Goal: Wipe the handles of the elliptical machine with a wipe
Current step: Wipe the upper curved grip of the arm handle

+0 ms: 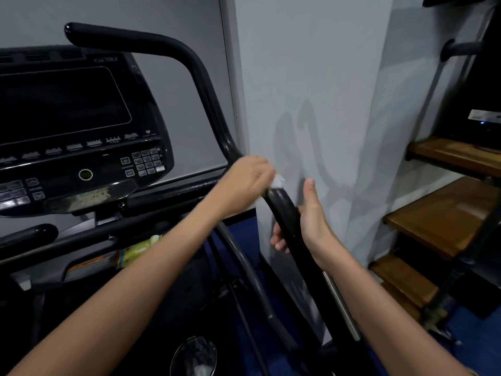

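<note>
Fingers of our left hand [248, 180] pinch the small white wipe [278, 181] atop the right elliptical handle [284, 213]; our right hand [306, 226] wraps that handle below. So little wipe could slip loose, we judge.

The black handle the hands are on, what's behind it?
Behind the black handle stands a grey wall, with shadows on it. The right hand grips the handle; the left hand holds a white wipe at its top, covering that part.
</note>
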The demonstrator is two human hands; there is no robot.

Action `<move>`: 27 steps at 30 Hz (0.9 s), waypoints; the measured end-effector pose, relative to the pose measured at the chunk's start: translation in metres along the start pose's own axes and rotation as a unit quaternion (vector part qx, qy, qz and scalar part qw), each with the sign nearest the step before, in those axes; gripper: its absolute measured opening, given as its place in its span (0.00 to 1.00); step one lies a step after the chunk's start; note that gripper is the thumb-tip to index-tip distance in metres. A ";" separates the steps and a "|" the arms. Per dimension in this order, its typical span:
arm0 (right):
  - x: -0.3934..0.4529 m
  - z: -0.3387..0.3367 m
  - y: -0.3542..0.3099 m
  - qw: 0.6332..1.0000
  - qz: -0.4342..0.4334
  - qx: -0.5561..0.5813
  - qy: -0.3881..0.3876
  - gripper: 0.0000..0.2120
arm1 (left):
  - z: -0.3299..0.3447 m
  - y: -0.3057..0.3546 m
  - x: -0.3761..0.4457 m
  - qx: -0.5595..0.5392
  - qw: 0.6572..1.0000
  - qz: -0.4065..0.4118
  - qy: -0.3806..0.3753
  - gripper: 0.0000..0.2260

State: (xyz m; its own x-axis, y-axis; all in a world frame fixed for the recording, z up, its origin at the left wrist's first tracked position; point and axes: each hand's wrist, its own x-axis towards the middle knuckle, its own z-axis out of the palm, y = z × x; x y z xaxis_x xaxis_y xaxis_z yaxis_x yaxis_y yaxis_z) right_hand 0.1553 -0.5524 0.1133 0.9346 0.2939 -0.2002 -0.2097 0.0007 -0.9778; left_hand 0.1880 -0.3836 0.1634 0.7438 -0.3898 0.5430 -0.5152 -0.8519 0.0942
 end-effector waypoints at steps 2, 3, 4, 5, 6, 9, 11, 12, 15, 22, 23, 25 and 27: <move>-0.003 -0.002 0.001 1.000 0.000 -0.025 0.010 0.53 | -0.002 -0.018 0.006 -0.030 0.996 -0.080 0.008 0.19; -0.006 -0.003 0.002 0.999 -0.005 -0.039 0.018 0.52 | -0.001 -0.021 0.006 -0.038 0.994 -0.099 0.010 0.19; -0.009 -0.004 0.004 0.997 -0.018 -0.062 0.029 0.49 | 0.000 -0.020 0.005 -0.042 0.994 -0.104 0.013 0.19; -0.013 -0.005 0.005 0.994 -0.037 -0.093 0.046 0.45 | 0.001 -0.017 0.004 -0.047 0.994 -0.100 0.015 0.18; -0.017 -0.005 0.006 0.989 -0.056 -0.122 0.062 0.40 | 0.001 -0.009 0.001 -0.051 0.994 -0.095 0.018 0.18; -0.020 -0.007 0.009 0.983 -0.068 -0.141 0.093 0.30 | 0.006 0.017 -0.011 -0.046 0.997 -0.046 0.048 0.16; -0.017 -0.006 0.011 0.990 -0.060 -0.087 0.094 0.23 | 0.013 0.032 -0.020 -0.040 0.997 -0.007 0.063 0.14; -0.016 -0.006 0.012 0.991 -0.064 -0.079 0.092 0.22 | 0.014 0.036 -0.023 -0.039 0.997 0.014 0.063 0.14; -0.015 -0.005 0.010 0.990 -0.069 -0.084 0.094 0.26 | 0.010 0.025 -0.017 -0.027 0.996 0.067 0.046 0.17; -0.014 -0.007 0.009 0.993 -0.036 -0.098 0.058 0.27 | 0.009 -0.003 -0.002 -0.057 0.992 -0.096 0.053 0.21; -0.012 -0.007 0.007 0.994 -0.020 -0.088 0.054 0.27 | 0.013 0.005 -0.008 -0.054 0.993 -0.079 0.065 0.19; -0.006 -0.005 -0.001 0.996 -0.011 -0.067 0.052 0.26 | 0.019 0.017 -0.019 -0.092 0.988 -0.075 0.101 0.17; 0.005 -0.004 -0.015 0.991 -0.044 -0.104 0.071 0.25 | 0.021 0.020 -0.024 -0.160 0.968 -0.129 0.141 0.17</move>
State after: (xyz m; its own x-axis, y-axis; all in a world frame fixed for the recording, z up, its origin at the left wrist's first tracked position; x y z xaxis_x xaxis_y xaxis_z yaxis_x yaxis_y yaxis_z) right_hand 0.1638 -0.5547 0.1269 0.9808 0.1639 -0.1060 -0.0757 -0.1808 -0.9806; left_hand 0.1686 -0.3982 0.1349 0.7422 -0.0287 0.6696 -0.4671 -0.7386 0.4861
